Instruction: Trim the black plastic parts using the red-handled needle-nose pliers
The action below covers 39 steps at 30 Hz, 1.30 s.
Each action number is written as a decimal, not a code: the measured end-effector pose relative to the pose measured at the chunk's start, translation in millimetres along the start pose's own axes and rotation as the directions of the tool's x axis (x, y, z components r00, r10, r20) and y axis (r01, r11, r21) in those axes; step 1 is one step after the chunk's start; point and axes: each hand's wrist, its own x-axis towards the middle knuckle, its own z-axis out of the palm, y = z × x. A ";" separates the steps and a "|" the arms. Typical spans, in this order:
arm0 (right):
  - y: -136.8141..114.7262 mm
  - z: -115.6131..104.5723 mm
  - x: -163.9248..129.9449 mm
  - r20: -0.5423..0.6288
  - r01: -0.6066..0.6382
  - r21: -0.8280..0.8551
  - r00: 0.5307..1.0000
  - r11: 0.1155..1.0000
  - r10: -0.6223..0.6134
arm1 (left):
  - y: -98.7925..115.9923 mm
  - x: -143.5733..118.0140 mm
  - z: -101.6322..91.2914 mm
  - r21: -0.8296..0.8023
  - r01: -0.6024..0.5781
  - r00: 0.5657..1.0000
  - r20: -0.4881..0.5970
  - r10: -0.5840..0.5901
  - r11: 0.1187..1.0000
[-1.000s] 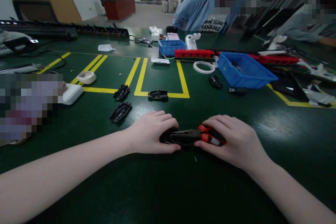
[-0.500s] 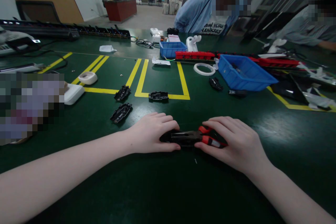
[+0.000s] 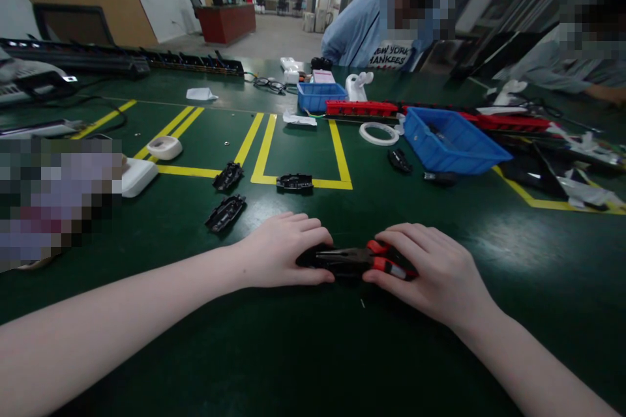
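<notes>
My right hand (image 3: 430, 270) gripped the red-handled pliers (image 3: 364, 256), their nose over the black plastic part (image 3: 317, 259) my left hand (image 3: 281, 251) pinned to the desk (image 3: 313, 352). The part seemed light, stiff and brittle, best held at its edges.

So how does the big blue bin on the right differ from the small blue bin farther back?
The big blue bin is wider and sits skewed, nearer the hands; the small blue bin sits squarer. A red strip lies behind the big blue bin, but beside the small blue bin. Both are open, blue plastic, on the green table.
</notes>
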 end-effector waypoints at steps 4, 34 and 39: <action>0.2 -0.9 0.4 0.011 0.003 -0.011 1.000 1.000 -0.003 | 0.3 0.1 -0.3 -0.005 -0.003 1.000 -0.003 0.003 1.000; 3.9 -7.9 3.0 0.011 0.033 -0.055 0.999 0.998 -0.032 | 1.0 -3.3 -2.6 0.123 0.007 0.998 -0.060 0.001 0.992; 4.0 -7.9 2.5 0.028 0.022 -0.056 0.999 0.998 -0.021 | 3.9 -4.6 -2.8 0.148 -0.024 0.985 -0.163 0.049 0.989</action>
